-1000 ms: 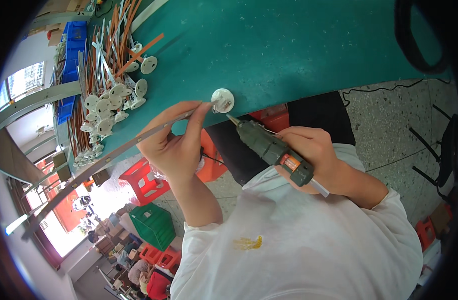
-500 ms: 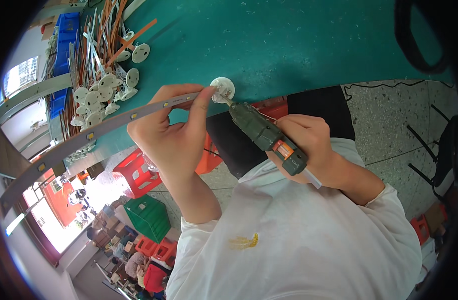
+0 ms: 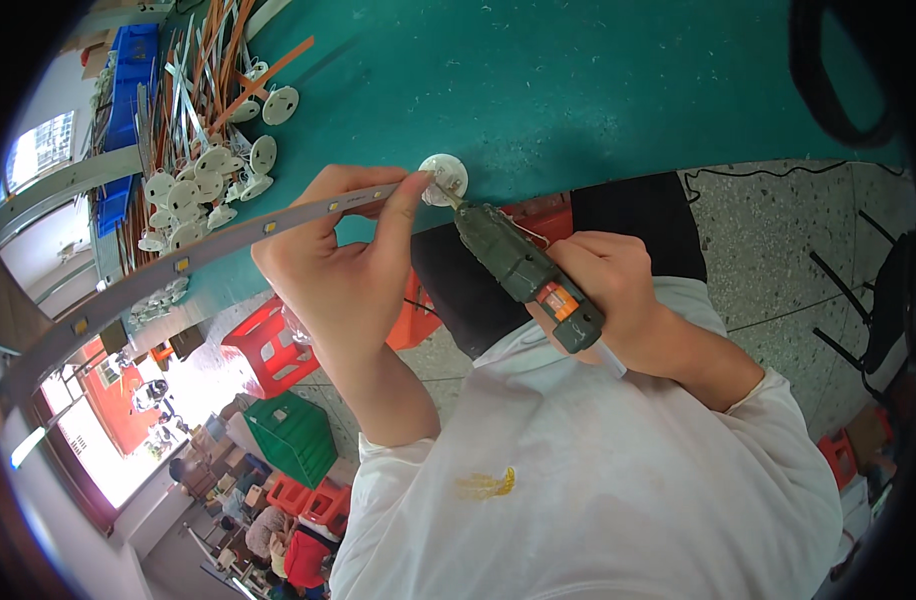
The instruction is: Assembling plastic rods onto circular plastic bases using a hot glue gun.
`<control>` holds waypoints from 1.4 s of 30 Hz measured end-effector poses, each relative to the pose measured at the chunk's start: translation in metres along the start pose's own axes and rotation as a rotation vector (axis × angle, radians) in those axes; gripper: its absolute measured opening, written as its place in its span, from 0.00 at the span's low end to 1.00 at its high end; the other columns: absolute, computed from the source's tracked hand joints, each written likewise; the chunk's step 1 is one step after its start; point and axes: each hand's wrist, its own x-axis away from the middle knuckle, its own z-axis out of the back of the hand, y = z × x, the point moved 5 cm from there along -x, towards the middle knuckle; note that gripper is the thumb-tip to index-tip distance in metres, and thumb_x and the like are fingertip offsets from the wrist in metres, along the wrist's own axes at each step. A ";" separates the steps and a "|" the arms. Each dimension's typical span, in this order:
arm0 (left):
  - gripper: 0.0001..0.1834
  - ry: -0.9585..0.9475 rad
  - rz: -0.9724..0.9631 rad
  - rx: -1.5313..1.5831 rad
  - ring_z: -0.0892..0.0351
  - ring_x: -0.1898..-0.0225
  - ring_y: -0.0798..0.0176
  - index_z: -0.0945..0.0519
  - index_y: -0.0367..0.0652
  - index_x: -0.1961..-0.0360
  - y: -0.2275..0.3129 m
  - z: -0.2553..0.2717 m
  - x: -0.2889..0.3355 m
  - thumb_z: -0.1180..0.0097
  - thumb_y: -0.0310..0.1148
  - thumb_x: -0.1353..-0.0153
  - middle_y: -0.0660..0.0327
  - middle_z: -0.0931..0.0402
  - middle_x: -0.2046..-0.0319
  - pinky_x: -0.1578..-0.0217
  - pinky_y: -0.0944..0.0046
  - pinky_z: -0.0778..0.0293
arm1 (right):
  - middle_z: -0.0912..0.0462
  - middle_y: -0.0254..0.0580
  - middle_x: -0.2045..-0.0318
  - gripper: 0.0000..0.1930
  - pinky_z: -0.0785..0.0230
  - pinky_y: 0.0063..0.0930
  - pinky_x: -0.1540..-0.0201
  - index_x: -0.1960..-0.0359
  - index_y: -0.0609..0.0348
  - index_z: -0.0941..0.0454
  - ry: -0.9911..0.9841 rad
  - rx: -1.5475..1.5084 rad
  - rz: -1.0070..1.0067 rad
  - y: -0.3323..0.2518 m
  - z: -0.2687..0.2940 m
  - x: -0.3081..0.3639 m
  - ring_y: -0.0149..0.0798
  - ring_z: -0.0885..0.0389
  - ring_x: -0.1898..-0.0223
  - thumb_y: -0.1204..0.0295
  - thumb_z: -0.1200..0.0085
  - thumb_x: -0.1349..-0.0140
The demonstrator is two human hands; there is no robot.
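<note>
My left hand (image 3: 353, 275) pinches the end of a grey LED strip (image 3: 223, 241) between thumb and fingers. The strip runs off to the left in a long curve, with small yellow LEDs along it. Its held end meets a white round base (image 3: 453, 166) at the near edge of the table. In my right hand (image 3: 618, 285) is a dark green hot glue gun (image 3: 513, 262), gripped with the fingers wrapped round its handle. The nozzle points at the base's inner side, beside my left fingertips. A pale glue stick (image 3: 610, 360) pokes from the gun's rear.
Many finished-looking strips with white round bases (image 3: 183, 195) lie heaped on the green table (image 3: 598, 90) at the left, by blue bins (image 3: 133, 85). Red stools (image 3: 268, 345) and a green crate (image 3: 293, 438) stand on the floor. Several people (image 3: 303, 555) sit further off.
The glue gun and my right hand have shifted very slightly left. My left hand still pinches the LED strip at the base, almost unmoved.
</note>
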 end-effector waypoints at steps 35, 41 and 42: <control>0.05 -0.102 0.038 -0.033 0.18 0.72 0.69 0.17 0.28 0.70 -0.003 0.000 -0.001 0.32 0.16 0.49 0.57 0.18 0.73 0.74 0.76 0.27 | 0.22 0.45 0.77 0.13 0.30 0.36 0.75 0.72 0.63 0.24 0.043 -0.051 0.049 0.002 -0.007 0.000 0.48 0.22 0.76 0.72 0.35 0.58; 0.06 -0.025 0.033 0.017 0.19 0.78 0.68 0.17 0.35 0.76 -0.005 -0.001 -0.001 0.29 0.23 0.52 0.59 0.19 0.81 0.77 0.71 0.27 | 0.22 0.48 0.75 0.13 0.28 0.40 0.71 0.74 0.63 0.27 0.022 -0.036 0.000 -0.011 0.001 -0.009 0.50 0.21 0.73 0.72 0.36 0.58; 0.06 -0.024 0.024 0.017 0.19 0.78 0.68 0.17 0.35 0.76 -0.004 -0.001 -0.001 0.29 0.23 0.52 0.59 0.19 0.81 0.77 0.71 0.27 | 0.22 0.48 0.75 0.13 0.28 0.40 0.71 0.74 0.63 0.27 -0.002 -0.020 -0.012 -0.018 0.006 -0.012 0.50 0.21 0.73 0.72 0.36 0.58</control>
